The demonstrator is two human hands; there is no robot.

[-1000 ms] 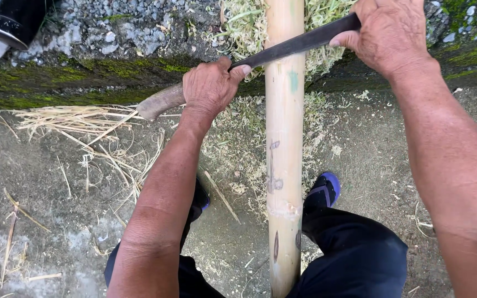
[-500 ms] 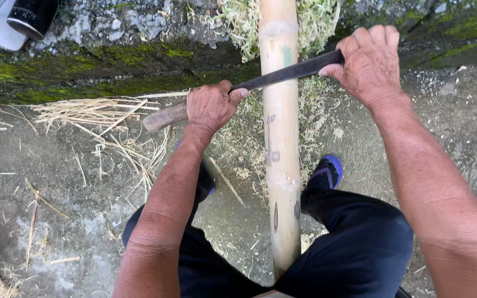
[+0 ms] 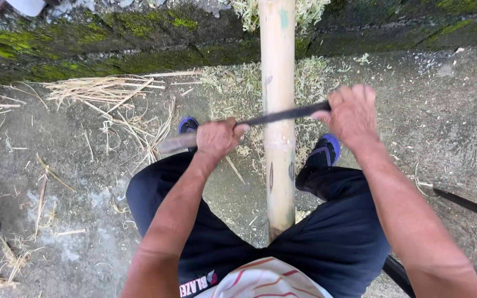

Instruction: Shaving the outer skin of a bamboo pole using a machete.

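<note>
**Two-handed blade drawn across a bamboo pole**

Left hand (image 3: 217,138): fingers curled tight together around the pale wooden handle (image 3: 176,143) of a long blade, thumb laid on top pointing toward 3 o'clock. The handle end sticks out of the fist toward 9 o'clock.

Right hand (image 3: 350,115): fingers folded down together over the far end of the dark blade (image 3: 282,115), knuckles up, clamped on the metal. Whether the fingertips close fully beneath it cannot be told.

Blade: runs nearly level between the two fists, slightly higher at the 3 o'clock end, and lies across the near face of the bamboo pole (image 3: 278,83), touching it about midway along its visible length.

Bamboo pole: pale yellow, with dark spots low down; runs from 12 o'clock at the frame's top edge down to the person's lap at 6 o'clock, held between the thighs in dark trousers (image 3: 338,237).

Surroundings: blue-and-black shoes, one (image 3: 187,125) at 9 o'clock of the pole, the other (image 3: 323,152) at 3 o'clock. Concrete ground (image 3: 84,209) strewn with dry shavings (image 3: 106,91), heaped at 10 o'clock. A mossy stone kerb (image 3: 111,38) crosses the top. A dark bar (image 3: 467,204) lies at 4 o'clock.
</note>
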